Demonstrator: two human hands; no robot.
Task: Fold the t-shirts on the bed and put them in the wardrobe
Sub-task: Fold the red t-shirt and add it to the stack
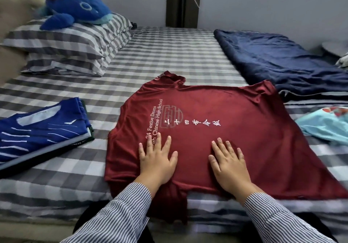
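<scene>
Both our striped sleeves [120, 210] come in over the near edge of the bed [169, 58], the broadest thing before us, its grey checked sheet carrying everything else. We have laid the maroon t-shirt [235, 114] flat at the middle of that near edge, probably so we can smooth it before folding; one sleeve hangs over the edge toward us. It lies printed side up, with white lettering and Chinese characters running sideways, and its cloth looks soft and a little creased. A navy blanket [278, 58] lies along the right edge. Toward the left edge sits a folded blue t-shirt [41, 131], seemingly finished and set aside, and a light blue garment [325, 128] waits at the right edge. Our left hand [157, 160] and right hand [228, 164] press palm-down on the maroon cloth, fingers straight and spread, pinching nothing.
</scene>
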